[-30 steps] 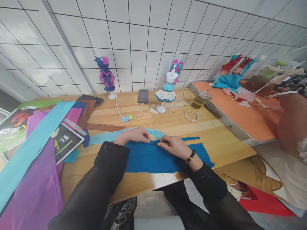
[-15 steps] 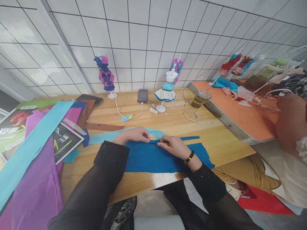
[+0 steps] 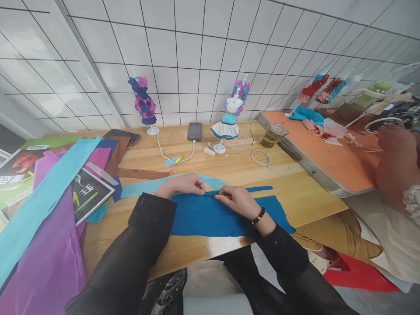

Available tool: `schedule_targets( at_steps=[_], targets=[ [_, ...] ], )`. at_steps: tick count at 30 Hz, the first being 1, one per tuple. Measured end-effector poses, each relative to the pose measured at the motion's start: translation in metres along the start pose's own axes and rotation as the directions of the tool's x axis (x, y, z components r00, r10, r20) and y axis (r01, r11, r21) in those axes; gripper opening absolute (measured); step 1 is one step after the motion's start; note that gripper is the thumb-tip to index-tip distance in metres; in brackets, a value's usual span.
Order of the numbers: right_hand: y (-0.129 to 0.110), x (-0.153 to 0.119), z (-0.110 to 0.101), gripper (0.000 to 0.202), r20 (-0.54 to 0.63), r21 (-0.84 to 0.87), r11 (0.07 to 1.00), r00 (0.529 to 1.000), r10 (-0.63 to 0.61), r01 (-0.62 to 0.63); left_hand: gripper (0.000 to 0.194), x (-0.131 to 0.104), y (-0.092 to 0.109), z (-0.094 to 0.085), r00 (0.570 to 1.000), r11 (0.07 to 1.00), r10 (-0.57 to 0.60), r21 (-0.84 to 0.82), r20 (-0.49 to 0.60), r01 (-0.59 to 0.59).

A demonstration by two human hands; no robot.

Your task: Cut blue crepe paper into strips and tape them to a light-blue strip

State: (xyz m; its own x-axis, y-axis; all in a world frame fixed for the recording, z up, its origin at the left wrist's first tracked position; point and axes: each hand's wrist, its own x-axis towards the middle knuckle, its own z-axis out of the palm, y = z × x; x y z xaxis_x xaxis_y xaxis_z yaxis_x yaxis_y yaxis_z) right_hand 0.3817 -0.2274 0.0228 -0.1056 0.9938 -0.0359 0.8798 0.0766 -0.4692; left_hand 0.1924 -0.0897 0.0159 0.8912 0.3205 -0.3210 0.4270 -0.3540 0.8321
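Blue cloth (image 3: 210,218) under a two-handed pinch

Cloth: flat on the worktop (image 3: 302,192), strip-side edge at twelve o'clock; left hand (image 3: 187,183), ten o'clock, grip narrow, pinching a dark-blue strip (image 3: 260,189); right hand (image 3: 239,200), one o'clock, grip narrow on a slim yellowish item (image 3: 230,196), too small to identify; paired pinches probably steady the strip; pale-blue strip (image 3: 141,187), ten o'clock, perhaps lying there for elbow room.

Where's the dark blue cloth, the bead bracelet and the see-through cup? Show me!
Dark blue cloth (image 3: 211,218), head view: middle of its spread-out part.
Bead bracelet (image 3: 259,216), head view: the dark beads midway along it.
See-through cup (image 3: 272,139), head view: front of its side.
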Motion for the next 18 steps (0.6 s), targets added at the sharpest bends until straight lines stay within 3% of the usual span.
schedule_targets(
  at_steps=[4,9,18],
  targets=[
    [0.001,-0.002,-0.001,0.033,-0.001,-0.006,1.0,1.0,0.003,-0.003,0.029,0.0,0.0,-0.002,0.999,1.0,-0.021,-0.006,0.026,0.022],
    [0.008,-0.005,-0.005,0.033,0.004,-0.009,1.0,1.0,-0.001,0.001,0.026,-0.004,0.003,-0.006,0.996,0.986,-0.086,0.143,0.024,0.082],
    [0.035,-0.011,-0.031,0.032,0.0,-0.04,0.999,1.0,0.019,-0.019,0.022,0.001,0.009,0.003,0.999,0.988,-0.006,0.155,-0.031,0.011]
  ],
)
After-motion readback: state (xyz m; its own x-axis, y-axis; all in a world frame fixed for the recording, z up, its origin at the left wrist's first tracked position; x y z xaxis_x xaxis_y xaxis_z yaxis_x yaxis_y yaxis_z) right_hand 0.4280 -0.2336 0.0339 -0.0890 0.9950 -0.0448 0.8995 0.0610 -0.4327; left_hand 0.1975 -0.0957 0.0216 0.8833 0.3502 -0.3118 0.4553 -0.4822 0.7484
